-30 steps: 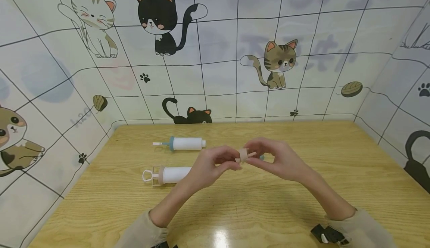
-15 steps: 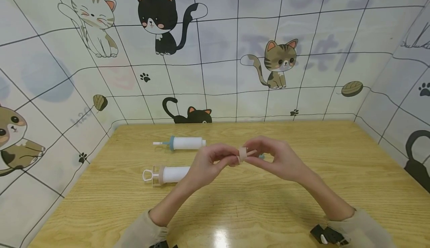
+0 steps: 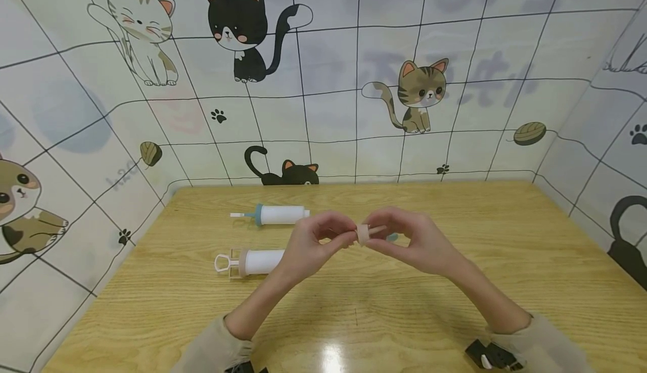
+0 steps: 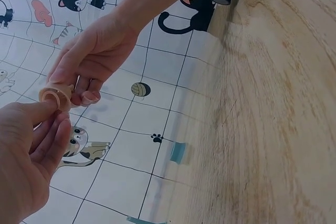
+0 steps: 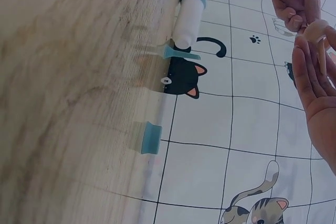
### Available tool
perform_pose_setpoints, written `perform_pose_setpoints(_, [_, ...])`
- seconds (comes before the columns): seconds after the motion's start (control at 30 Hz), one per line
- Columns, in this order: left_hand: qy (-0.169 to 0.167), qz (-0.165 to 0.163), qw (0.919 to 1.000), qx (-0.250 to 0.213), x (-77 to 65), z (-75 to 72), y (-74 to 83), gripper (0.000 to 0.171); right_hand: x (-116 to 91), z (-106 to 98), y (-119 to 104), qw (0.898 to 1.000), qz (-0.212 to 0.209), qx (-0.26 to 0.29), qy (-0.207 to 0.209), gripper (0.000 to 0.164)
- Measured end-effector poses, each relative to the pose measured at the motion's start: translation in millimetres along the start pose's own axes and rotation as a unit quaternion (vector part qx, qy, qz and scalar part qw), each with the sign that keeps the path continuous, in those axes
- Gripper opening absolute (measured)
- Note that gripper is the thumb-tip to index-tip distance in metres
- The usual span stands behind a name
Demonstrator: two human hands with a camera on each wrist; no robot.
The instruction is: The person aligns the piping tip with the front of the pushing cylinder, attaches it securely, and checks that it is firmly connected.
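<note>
In front of me both hands meet at a small beige plastic cap with a thin stem (image 3: 363,234). My left hand (image 3: 314,246) pinches its left side. In the left wrist view, the left thumb lies against the open, ring-like end of the cap (image 4: 56,96). My right hand (image 3: 419,244) holds the other side between thumb and fingers, with the stem pointing toward its palm. The right wrist view shows the round part and the stem beside the right fingers (image 5: 310,72). Fingers partly hide the cap.
On the wooden table (image 3: 354,317) lie a white cylinder with a blue collar (image 3: 281,215) and one with a beige collar and ring handle (image 3: 263,263), partly behind the left hand. Small blue pieces (image 5: 151,138) lie behind the right hand. A cat-print backdrop (image 3: 328,109) surrounds the table.
The left fingers have shifted their hold on the cap. The cap has turned slightly and moved a little left. The cylinders have stayed put.
</note>
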State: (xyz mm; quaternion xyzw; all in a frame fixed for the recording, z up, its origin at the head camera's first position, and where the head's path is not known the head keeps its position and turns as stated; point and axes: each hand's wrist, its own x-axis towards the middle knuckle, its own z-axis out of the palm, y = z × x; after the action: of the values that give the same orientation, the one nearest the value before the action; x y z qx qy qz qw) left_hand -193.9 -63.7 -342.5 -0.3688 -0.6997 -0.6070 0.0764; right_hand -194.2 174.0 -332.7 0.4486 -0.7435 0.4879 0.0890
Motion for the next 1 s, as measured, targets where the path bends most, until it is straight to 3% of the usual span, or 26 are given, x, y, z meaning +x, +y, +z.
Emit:
perform_pose_setpoints(0.47, [0.01, -0.007, 0.9999, -0.008, -0.9, 2.2, 3.4, 0.009, 1.5, 6.7, -5.5, 0.999, -0.014, 0.034, -0.004, 0.036])
perform_pose_setpoints(1.0, [0.024, 0.001, 0.9996, -0.013, -2.3, 5.1, 0.9, 0.01, 0.8, 12.2, -3.9, 0.999, -0.026, 0.035, -0.003, 0.035])
